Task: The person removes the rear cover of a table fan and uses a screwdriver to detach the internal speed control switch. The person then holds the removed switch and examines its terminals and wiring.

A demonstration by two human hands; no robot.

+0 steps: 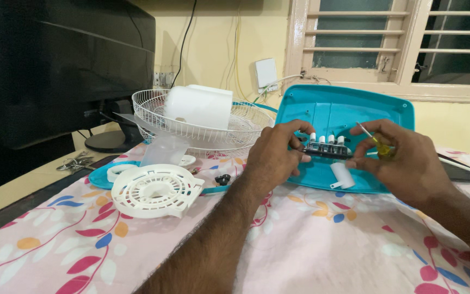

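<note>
My left hand (272, 155) grips the left end of a small black switch block with several white push buttons (326, 147). My right hand (403, 160) holds its right end and also clasps a yellow-handled screwdriver (376, 142), its metal shaft pointing up and left. Both hands hover over a teal plastic fan base cover (333, 111), which stands tilted on the flowered cloth. A white cylindrical piece (342, 175) lies on the cover just below the block.
A white wire fan guard (202, 122) holds a white motor housing (199, 106) at back centre. A round white vented cover (153, 190), a teal ring (98, 178) and small black parts (222, 179) lie left. A dark monitor (66, 65) stands far left, keys (76, 162) beside it.
</note>
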